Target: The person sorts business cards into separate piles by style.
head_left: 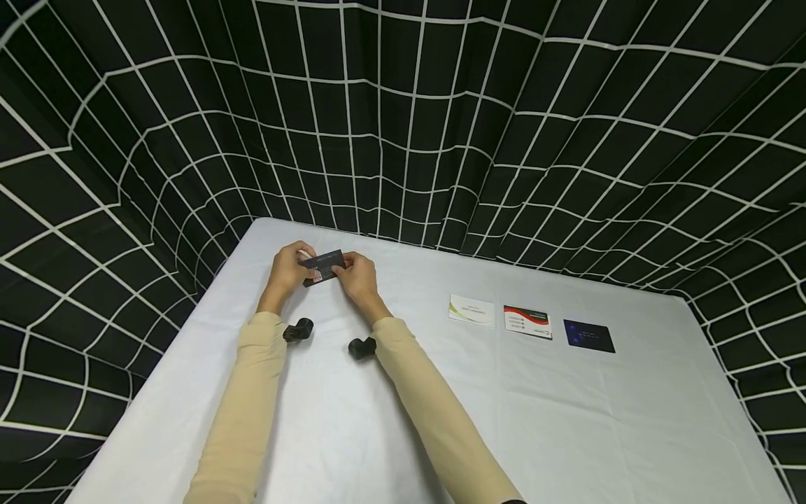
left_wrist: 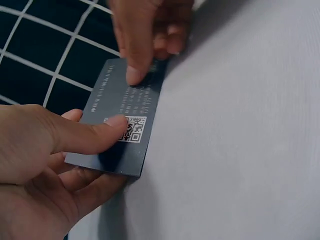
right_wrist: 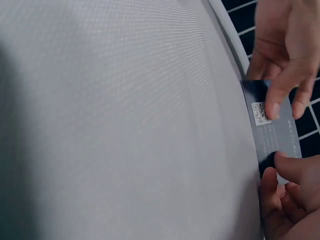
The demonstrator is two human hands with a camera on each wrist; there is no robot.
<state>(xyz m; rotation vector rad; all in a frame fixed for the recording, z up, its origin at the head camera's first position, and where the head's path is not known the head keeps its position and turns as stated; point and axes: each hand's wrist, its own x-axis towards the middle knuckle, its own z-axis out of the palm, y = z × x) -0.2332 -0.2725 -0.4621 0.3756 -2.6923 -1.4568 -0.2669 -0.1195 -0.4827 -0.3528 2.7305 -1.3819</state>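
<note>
A dark business card (head_left: pixel 327 264) with pale print and a QR code is held between both hands over the far left of the white table. My left hand (head_left: pixel 289 271) pinches one end, thumb on top beside the QR code and fingers underneath, as the left wrist view shows of the card (left_wrist: pixel 107 95). At the other end my right hand (head_left: pixel 359 278) pinches the card (right_wrist: pixel 274 132) with the thumb on its face and curled fingers behind. The card tilts up toward the head camera.
Three cards lie in a row on the white table (head_left: pixel 535 420): a white and green card (head_left: pixel 471 310), a red, black and white card (head_left: pixel 527 322) and a dark blue card (head_left: pixel 588 336). Black curtains with a white grid (head_left: pixel 403 126) surround the table's back and sides.
</note>
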